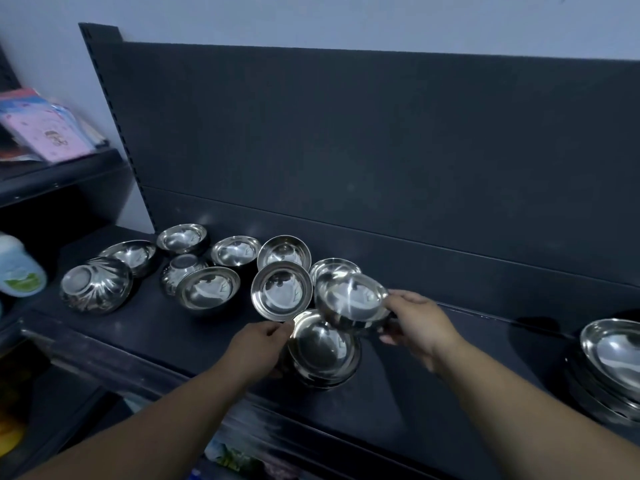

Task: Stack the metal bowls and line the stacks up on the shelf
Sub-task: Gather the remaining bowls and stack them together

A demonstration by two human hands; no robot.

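Head view shows the right hand [419,318] with its fingers curled on the right edge of one metal bowl [351,299], which it holds a little tilted with the opening up. This bowl is over the far rim of a small stack [323,355] of nested bowls; I cannot tell whether the two touch. The left hand [256,344] grips the left rim of this small stack with curled fingers, and the stack sits on the dark shelf [433,393], near the front edge. Just behind both hands lie the loose bowls [281,291] - one leans on its side with the opening toward the camera, and others stand upright in a loose group going to the left. Two of them are upside down, one in the middle of the group [183,268] and one at the far left [95,284]. At the right edge of the shelf, well apart from the hands, stands a taller stack [613,358], only partly in view. A dark back panel [381,133] rises behind the shelf. On the left side are pink packets [45,133] on a higher shelf and, lower, a white bottle [17,268].
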